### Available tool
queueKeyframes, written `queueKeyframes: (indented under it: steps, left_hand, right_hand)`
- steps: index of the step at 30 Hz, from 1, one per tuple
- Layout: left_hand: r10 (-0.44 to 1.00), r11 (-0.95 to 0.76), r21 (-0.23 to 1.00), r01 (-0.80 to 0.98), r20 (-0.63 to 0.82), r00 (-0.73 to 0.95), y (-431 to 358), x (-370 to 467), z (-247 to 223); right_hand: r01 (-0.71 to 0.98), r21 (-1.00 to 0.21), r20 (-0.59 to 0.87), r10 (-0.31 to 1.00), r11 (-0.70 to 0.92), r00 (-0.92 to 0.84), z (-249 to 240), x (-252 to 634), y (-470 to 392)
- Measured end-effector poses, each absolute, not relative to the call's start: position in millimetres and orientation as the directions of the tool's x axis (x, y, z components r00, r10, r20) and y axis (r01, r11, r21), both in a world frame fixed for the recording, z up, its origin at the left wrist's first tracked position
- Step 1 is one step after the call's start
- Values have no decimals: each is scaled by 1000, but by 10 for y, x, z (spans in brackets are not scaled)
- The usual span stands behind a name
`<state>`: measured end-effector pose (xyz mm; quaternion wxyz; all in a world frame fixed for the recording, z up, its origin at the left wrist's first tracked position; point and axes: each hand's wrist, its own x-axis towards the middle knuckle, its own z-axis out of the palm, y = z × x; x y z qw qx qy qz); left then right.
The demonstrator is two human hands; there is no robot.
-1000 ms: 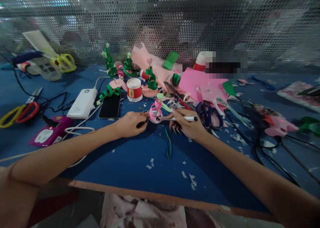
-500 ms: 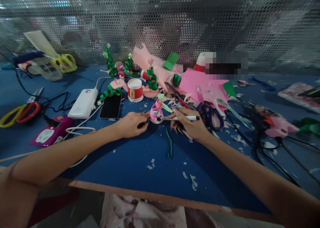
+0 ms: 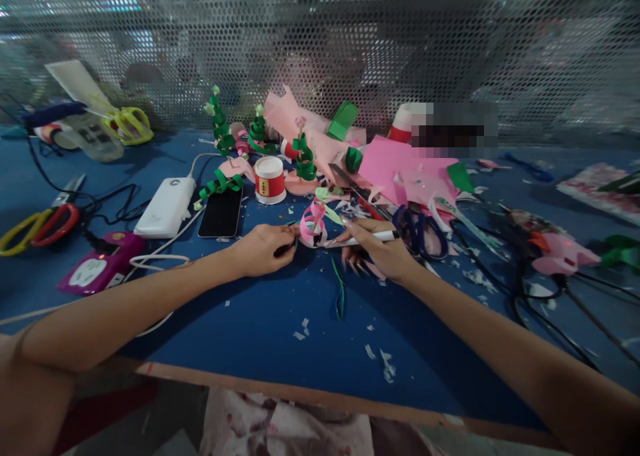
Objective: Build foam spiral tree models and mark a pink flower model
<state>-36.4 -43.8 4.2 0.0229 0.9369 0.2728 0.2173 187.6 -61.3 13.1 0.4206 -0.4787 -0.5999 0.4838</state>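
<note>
My left hand [image 3: 263, 247] pinches the left side of a small paper cup craft [image 3: 313, 228] topped with a pink paper spiral, steadying it on the blue table [image 3: 260, 323]. A white marker pen [image 3: 367, 238] is gripped in my right hand [image 3: 380, 249], its tip touching the craft's right side. A thin green paper strip [image 3: 339, 289] lies on the table just in front of both hands.
Behind the hands stand green spiral paper trees [image 3: 303, 157], a red-and-white cup [image 3: 269, 179], pink paper sheets [image 3: 395, 166], blue scissors [image 3: 417, 229]. A phone [image 3: 221, 213], white power bank [image 3: 165, 207] and pink device [image 3: 97, 263] lie left. Cables [image 3: 545, 289] lie right. A perforated screen [image 3: 320, 43] closes the back.
The pen in my right hand has tilted slightly, its tip staying at the craft. My left hand has kept its hold.
</note>
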Motion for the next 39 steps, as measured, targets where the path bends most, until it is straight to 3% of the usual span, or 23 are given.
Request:
queueKeyframes:
  steps: [23, 39]
  left_hand:
    - [508, -857, 148, 494, 408, 759, -442, -380, 36]
    - [482, -867, 116, 485, 440, 757, -448, -362, 45]
  right_hand:
    - [218, -967, 114, 989, 131, -92, 113, 1896, -639]
    - [51, -998, 44, 995, 49, -93, 95, 1891, -598]
